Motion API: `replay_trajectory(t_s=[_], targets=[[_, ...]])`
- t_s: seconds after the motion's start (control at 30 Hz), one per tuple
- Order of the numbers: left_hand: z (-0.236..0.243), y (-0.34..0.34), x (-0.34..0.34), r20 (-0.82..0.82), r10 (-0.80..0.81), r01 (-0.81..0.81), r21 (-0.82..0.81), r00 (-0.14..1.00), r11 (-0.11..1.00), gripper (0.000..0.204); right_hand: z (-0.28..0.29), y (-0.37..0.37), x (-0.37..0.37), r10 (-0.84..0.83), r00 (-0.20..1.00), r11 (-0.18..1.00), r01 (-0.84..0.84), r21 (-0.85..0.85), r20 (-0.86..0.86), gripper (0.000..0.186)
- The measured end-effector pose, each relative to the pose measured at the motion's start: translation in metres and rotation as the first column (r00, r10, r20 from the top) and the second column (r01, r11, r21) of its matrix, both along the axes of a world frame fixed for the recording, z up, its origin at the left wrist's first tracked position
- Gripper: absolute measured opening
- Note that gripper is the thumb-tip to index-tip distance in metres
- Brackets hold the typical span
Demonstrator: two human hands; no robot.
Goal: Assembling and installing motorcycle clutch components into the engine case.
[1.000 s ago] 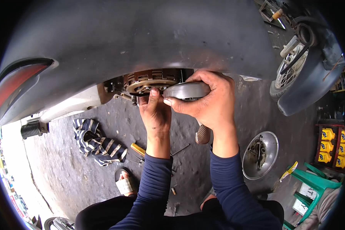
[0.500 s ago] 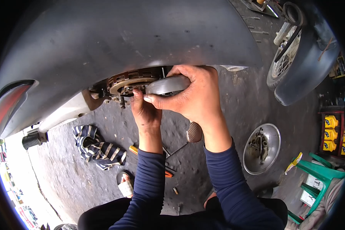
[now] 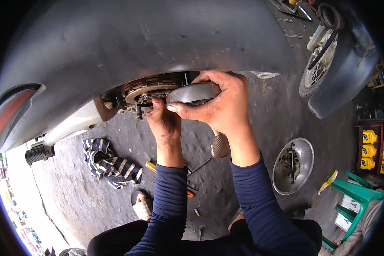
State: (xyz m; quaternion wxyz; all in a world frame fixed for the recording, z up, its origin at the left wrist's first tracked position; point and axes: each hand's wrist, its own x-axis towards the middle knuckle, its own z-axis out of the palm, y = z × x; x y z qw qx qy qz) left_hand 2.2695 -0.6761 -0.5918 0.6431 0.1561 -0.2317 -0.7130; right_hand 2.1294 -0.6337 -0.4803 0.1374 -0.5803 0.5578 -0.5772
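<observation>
Under the dark grey body panel (image 3: 149,34) of a motorbike, a round brown clutch assembly (image 3: 147,94) with notched edges lies exposed. My right hand (image 3: 228,102) grips a shallow round grey metal drum (image 3: 194,92), thumb along its near rim and fingers over the far side. The drum is tilted and sits just right of the clutch assembly; its inside is mostly hidden. My left hand (image 3: 164,121) is raised at the clutch assembly's near edge, thumb up and fingers curled. Whatever its fingertips hold there is hidden.
A metal foot pedal (image 3: 219,145) juts below my right hand. On the floor lie a striped cloth (image 3: 111,164), a yellow-handled tool (image 3: 150,166) and a metal bowl (image 3: 308,175) of parts. A green plastic stool (image 3: 362,194) and another motorbike's wheel (image 3: 322,64) are at the right.
The whole view has shifted slightly, carrying the scene a little rightward. My right hand still holds the drum beside the clutch assembly, and my left hand stays at its near edge.
</observation>
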Motion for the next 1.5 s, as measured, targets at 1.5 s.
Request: replay_trajectory(t_s=[1.5], targets=[[0.02, 0.007, 0.001, 0.042, 0.029, -0.032, 0.072, 0.999, 0.997, 0.054, 0.017, -0.003, 0.003, -0.039, 0.95, 0.998, 0.052, 0.031, -0.31, 0.037]])
